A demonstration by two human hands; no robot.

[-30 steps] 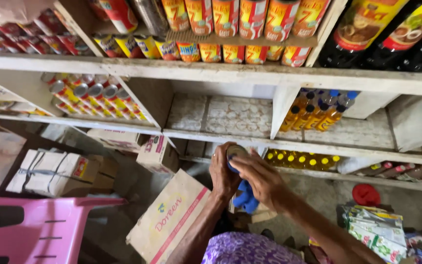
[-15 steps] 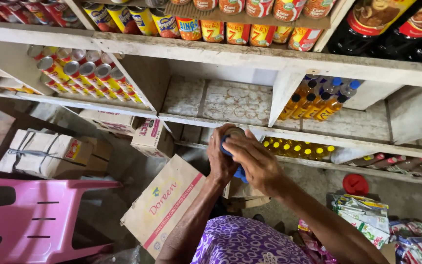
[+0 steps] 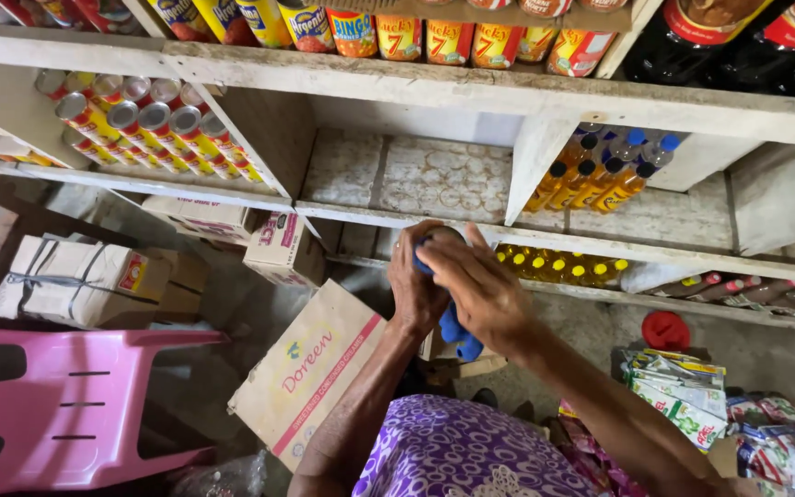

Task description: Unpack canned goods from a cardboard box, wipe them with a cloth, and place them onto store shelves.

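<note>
Both my hands are wrapped around a round tin can with a blue cloth (image 3: 455, 333) hanging under it. My left hand (image 3: 414, 285) cups the can from the left and below. My right hand (image 3: 476, 285) lies over its top and right side. The can is almost fully hidden by my fingers. The hands are held up in front of the bare middle shelf (image 3: 416, 175), whose surface shows ring marks.
Rows of cans (image 3: 140, 129) fill the left shelf and the top shelf (image 3: 416, 37). Bottles of yellow oil (image 3: 600, 175) stand at the right. A cardboard box (image 3: 310, 368) leans below my arms. A pink plastic chair (image 3: 57, 405) is at lower left, packets (image 3: 683, 396) at lower right.
My view has tilted down and the shelves have risen in the picture. Both hands have stayed closed around the can and cloth, shifting slightly over it.
</note>
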